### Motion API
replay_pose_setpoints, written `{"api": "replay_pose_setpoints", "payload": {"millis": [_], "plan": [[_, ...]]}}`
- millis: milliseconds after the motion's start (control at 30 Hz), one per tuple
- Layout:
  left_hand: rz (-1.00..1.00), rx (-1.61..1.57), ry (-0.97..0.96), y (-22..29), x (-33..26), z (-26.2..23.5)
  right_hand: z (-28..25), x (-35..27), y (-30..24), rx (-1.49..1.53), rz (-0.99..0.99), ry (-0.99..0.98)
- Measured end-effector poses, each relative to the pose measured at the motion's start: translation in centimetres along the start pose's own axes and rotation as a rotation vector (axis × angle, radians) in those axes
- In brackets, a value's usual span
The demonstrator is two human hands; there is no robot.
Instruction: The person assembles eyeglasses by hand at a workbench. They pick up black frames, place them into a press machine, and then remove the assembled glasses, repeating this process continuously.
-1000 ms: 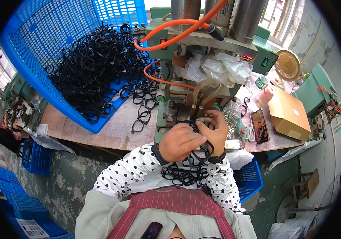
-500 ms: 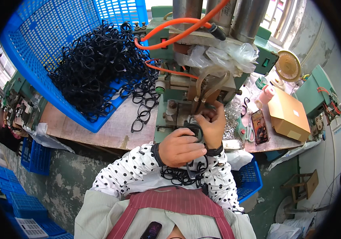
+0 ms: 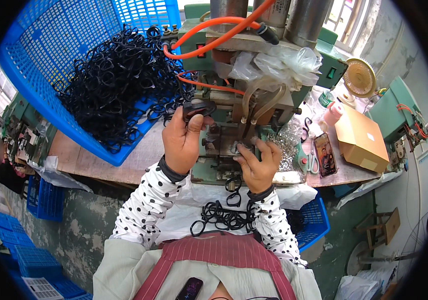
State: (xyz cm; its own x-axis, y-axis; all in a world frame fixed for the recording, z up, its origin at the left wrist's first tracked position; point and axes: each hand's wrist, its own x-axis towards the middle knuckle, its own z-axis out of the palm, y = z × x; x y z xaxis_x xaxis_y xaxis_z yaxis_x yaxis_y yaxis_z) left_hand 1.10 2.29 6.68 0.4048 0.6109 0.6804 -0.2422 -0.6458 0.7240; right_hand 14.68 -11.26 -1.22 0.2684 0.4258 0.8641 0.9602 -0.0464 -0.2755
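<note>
My left hand (image 3: 180, 145) is raised beside the machine's left side, its thumb and fingers closed on a black eyeglass frame (image 3: 200, 108). At the metal fixture of the green press machine (image 3: 224, 146), my right hand (image 3: 261, 165) has bent fingers, with thumb and forefinger close together at the fixture; whatever they hold is too small to name. Below the machine's front edge a single black eyeglass frame (image 3: 233, 194) shows against white cloth. More black frames (image 3: 222, 216) lie in a heap on my lap.
A big blue basket (image 3: 119, 159) with a pile of black frames stands at the left. Small shiny metal parts (image 3: 285, 152) are heaped right of the fixture, near scissors (image 3: 313, 161), a phone (image 3: 325, 155) and a cardboard box (image 3: 361, 139). Orange hoses (image 3: 209, 47) loop overhead.
My left hand has moved away from the right hand, up and left, and now grips a frame beside the machine. My right hand has shifted slightly downward. A lone frame now shows below the machine.
</note>
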Motion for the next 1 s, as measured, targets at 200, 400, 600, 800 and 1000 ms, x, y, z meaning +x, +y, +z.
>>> {"api": "replay_pose_setpoints", "payload": {"millis": [200, 400, 600, 800, 1000], "plan": [[0.014, 0.006, -0.027, 0.3, 0.1, -0.1, -0.4, 1.4, -0.5, 0.225, 0.156, -0.108], [0.012, 0.028, -0.037, 0.6, 0.1, -0.4, -1.2, 1.7, 1.3, 0.523, 0.631, 0.064], [0.025, 0.035, -0.048, 0.5, 0.3, -0.2, 0.1, -0.8, 5.9, 0.386, 0.761, 0.065], [0.138, 0.096, -0.034, 0.2, -1.1, -0.4, 0.5, -0.5, 4.0, 0.57, 0.763, 0.107], [0.04, 0.069, 0.02, 1.1, -0.8, 0.1, -0.1, 1.0, 0.3, 0.566, 0.572, 0.075]]}}
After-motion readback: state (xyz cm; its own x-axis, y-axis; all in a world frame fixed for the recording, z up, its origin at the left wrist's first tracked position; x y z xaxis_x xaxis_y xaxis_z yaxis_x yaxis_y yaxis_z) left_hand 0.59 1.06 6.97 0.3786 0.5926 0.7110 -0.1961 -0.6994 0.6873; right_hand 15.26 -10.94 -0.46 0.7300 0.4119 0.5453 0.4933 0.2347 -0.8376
